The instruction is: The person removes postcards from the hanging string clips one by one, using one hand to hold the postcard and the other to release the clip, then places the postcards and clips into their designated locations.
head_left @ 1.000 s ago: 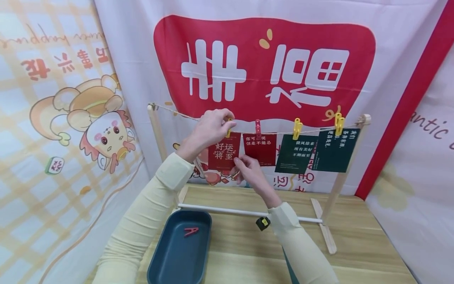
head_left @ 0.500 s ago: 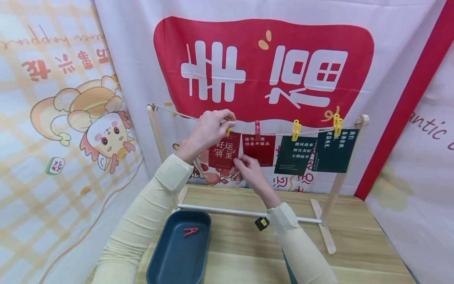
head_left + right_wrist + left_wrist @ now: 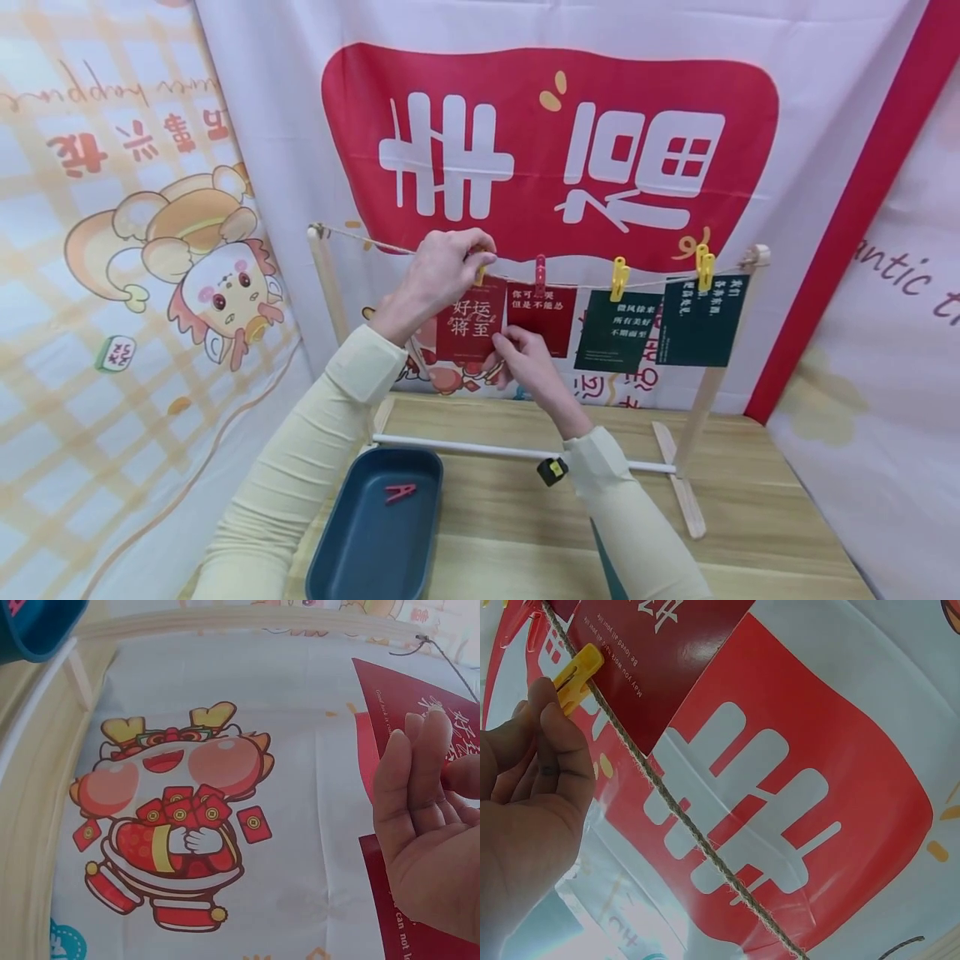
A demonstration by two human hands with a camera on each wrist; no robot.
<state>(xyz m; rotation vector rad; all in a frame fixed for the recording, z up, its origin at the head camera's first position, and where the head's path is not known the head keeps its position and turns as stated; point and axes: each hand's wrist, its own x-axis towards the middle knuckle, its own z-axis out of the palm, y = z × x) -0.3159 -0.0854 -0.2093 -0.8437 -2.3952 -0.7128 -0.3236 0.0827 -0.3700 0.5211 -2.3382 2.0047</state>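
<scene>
In the head view a red card (image 3: 471,312) with white characters hangs at a twine line (image 3: 697,836). At its top edge my left hand (image 3: 442,271) pinches a yellow clothespin (image 3: 581,679), whose tip sits over the twine and card in the left wrist view. My right hand (image 3: 528,358) pinches the card's lower right edge between thumb and fingers. Beside it hangs a second red card (image 3: 543,321) under a red clothespin (image 3: 540,273). Farther right, yellow clothespins (image 3: 618,279) hold two dark green cards (image 3: 615,329) on the line.
The twine runs between two wooden posts (image 3: 326,275) joined low by a white rod (image 3: 480,448). A dark blue tray (image 3: 375,542) with a red clothespin (image 3: 400,492) stands front left. A small black-and-yellow object (image 3: 552,471) lies by my right cuff.
Both hands keep their grips almost unmoved. The head view has shifted slightly, and the cards on the right appear a little farther left and lower.
</scene>
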